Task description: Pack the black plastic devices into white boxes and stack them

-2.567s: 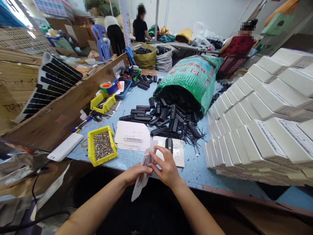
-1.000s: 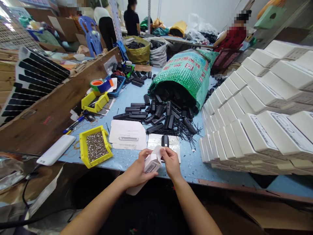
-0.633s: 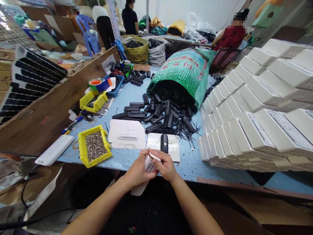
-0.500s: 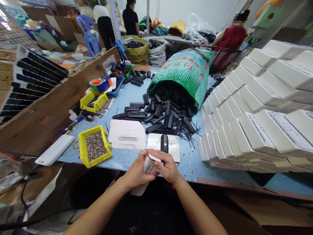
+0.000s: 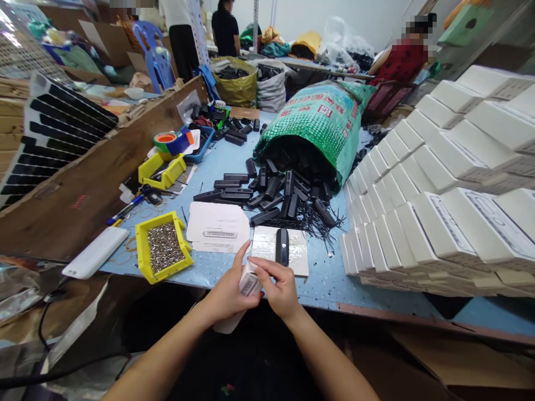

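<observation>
Gripping the box point(image 5: 249, 284) in your left hand point(image 5: 228, 295), you are pinching its 12 o'clock end with your right hand point(image 5: 279, 289).

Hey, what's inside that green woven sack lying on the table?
Black oblong casings fill the open mouth of the green sack and spill onto the blue table. Deeper inside is dark and covered by the cloth, so how full it is cannot be seen.

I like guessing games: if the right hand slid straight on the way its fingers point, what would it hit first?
The small white box: the right hand points left at it and seems to be touching it now. The left hand holds that box.
</observation>
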A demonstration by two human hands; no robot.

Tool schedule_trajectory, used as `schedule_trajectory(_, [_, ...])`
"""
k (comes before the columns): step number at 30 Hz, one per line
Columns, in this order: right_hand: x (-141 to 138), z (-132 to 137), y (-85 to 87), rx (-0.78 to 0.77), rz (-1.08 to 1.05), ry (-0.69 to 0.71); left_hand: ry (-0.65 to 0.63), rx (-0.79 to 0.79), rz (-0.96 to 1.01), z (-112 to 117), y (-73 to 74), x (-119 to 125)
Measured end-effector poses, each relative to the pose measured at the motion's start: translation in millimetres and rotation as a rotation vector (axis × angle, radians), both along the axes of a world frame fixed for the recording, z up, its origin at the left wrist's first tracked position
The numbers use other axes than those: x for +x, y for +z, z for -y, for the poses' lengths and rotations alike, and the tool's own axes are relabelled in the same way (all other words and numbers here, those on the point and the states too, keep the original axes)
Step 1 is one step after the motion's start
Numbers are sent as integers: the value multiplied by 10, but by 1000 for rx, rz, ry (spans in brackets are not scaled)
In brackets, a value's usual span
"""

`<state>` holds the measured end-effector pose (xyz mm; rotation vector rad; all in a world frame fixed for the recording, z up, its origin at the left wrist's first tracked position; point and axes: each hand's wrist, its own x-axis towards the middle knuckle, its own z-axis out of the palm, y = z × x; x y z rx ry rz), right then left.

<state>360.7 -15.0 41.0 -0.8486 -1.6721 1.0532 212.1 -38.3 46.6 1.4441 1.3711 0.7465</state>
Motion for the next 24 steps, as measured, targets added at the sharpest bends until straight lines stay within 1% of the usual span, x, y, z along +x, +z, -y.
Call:
schedule_trajectory(1, [10, 14, -10, 75, 29, 6, -17, 9, 6, -16, -26, -5])
schedule_trajectory(2, [34, 11, -21, 161, 71, 46, -35, 19, 19, -33, -58, -19])
schedule_trajectory(3, [74, -17, -36, 232, 128, 120, -46, 21, 37, -49, -94, -44])
schedule_trajectory(5, [205, -167, -86, 285, 288, 279, -13, -20, 78, -75, -171, -120])
schedule_trajectory(6, [292, -287, -122, 282, 395, 313, 29, -67, 112, -83, -206, -173])
schedule_trajectory(7, [388, -427, -165, 281, 519, 311, 77, -134, 172, -90, -236, -232])
schedule_trajectory(9, [585, -716, -249, 313, 765, 257, 167, -290, 406, -99, -277, -363])
schedule_trajectory(10, [673, -837, -281, 347, 852, 257, 199, -358, 561, -105, -290, -426])
schedule_trajectory(11, [746, -926, -299, 377, 896, 289, 238, -405, 718, -116, -301, -481])
schedule_trajectory(12, [800, -976, -298, 386, 885, 317, 307, -430, 852, -132, -314, -521])
schedule_trajectory(13, [830, -982, -280, 363, 825, 315, 412, -432, 951, -154, -330, -542])
schedule_trajectory(14, [834, -948, -247, 311, 711, 268, 541, -419, 1016, -182, -348, -540])
schedule_trajectory(16, [755, -788, -160, 159, 348, 73, 806, -397, 1085, -242, -385, -456])
schedule_trajectory(17, [676, -684, -120, 94, 143, -36, 904, -403, 1105, -266, -398, -378])
schedule_trajectory(18, [578, -579, -93, 58, -37, -129, 964, -416, 1122, -281, -405, -282])
schedule_trajectory(19, [470, -485, -82, 57, -159, -193, 983, -432, 1139, -282, -405, -178])
schedule_trajectory(20, [363, -407, -85, 84, -211, -240, 970, -452, 1149, -268, -400, -77])
schedule_trajectory(21, [267, -347, -102, 116, -204, -272, 914, -482, 1146, -240, -392, 8])
schedule_trajectory(22, [191, -306, -127, 142, -168, -288, 817, -516, 1121, -199, -386, 68])
schedule_trajectory(23, [136, -282, -156, 161, -128, -288, 722, -519, 1054, -150, -387, 96])
schedule_trajectory(24, [102, -274, -183, 171, -101, -281, 652, -466, 934, -99, -396, 90])
